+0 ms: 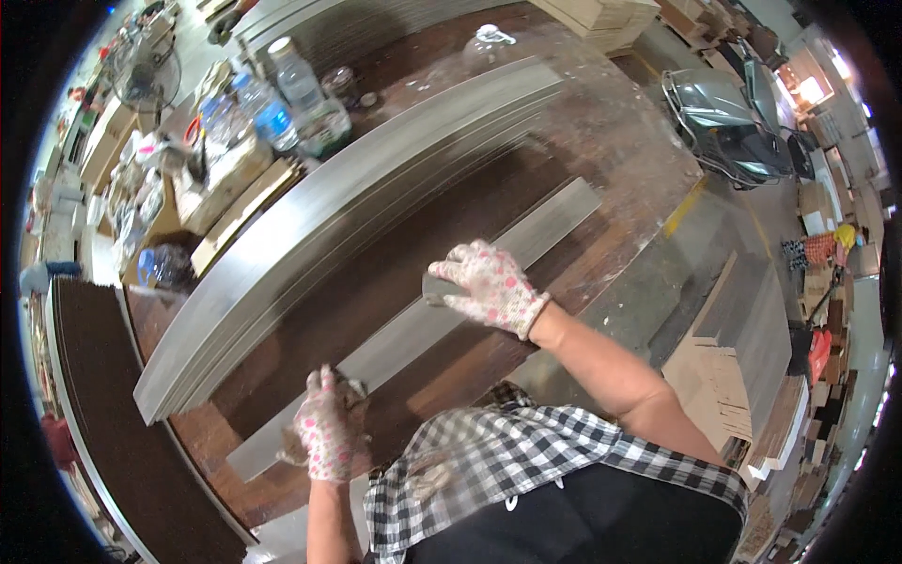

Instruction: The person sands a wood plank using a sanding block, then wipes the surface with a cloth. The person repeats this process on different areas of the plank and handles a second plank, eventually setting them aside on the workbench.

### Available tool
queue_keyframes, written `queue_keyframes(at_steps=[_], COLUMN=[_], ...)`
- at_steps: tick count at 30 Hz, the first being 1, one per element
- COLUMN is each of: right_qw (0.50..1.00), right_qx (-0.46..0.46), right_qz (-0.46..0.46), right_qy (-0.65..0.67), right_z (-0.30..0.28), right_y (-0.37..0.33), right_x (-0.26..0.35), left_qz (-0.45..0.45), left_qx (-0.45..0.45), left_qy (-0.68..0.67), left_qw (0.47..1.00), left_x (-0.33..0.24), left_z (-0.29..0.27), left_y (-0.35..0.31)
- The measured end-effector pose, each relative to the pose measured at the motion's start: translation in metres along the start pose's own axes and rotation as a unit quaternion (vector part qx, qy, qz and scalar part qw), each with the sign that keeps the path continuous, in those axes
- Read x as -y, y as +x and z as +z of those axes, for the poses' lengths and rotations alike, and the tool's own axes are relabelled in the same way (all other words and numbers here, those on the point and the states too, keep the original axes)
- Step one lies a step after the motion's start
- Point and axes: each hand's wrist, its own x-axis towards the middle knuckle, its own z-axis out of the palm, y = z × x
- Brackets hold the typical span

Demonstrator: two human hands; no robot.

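Observation:
A long, narrow grey board (399, 348) lies slantwise across the brown worktable (376, 258). My left hand (324, 434), in a white glove with pink dots, is at the board's near left part. Its fingers are bent around a crumpled grey-brown rag (353, 393), partly hidden by the hand. Farther right along the same board is my right hand (493, 287), gloved alike, with thumb and fingers curled. A small grey piece shows between them, too covered to name. Just beyond the board stands a long stack of similar grey boards (329, 197).
Plastic bottles (272, 117) and a cluttered cardboard box (169, 211) stand beyond the stack at the left. A dark stack of panels (117, 395) is at my left. Boards and cartons (738, 348) stand right of the table; a parked scooter (728, 122) is farther off.

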Motion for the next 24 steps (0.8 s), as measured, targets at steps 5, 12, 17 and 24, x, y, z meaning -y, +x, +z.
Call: queue_keyframes(at_steps=[5, 12, 17, 24], right_qw=[0.980, 0.942, 0.952, 0.990], right_qx=[-0.075, -0.084, -0.106, -0.090], right_qz=[0.163, 0.320, 0.280, 0.068], right_qy=[-0.090, -0.062, -0.057, 0.081], right_z=[-0.031, -0.043, 0.002, 0.055], right_y=[-0.026, -0.040, -0.032, 0.021], right_x=[-0.140, -0.215, -0.117, 0.126], left_qz=[0.011, 0.004, 0.025, 0.015], left_qx=[-0.010, -0.036, -0.055, 0.024], left_qy=[0.051, 0.037, -0.100, -0.200], left_qw=[0.999, 0.999, 0.993, 0.979], left_x=[0.009, 0.028, 0.025, 0.095], left_z=[0.001, 0.023, -0.005, 0.024], left_y=[-0.002, 0.000, -0.031, -0.109])
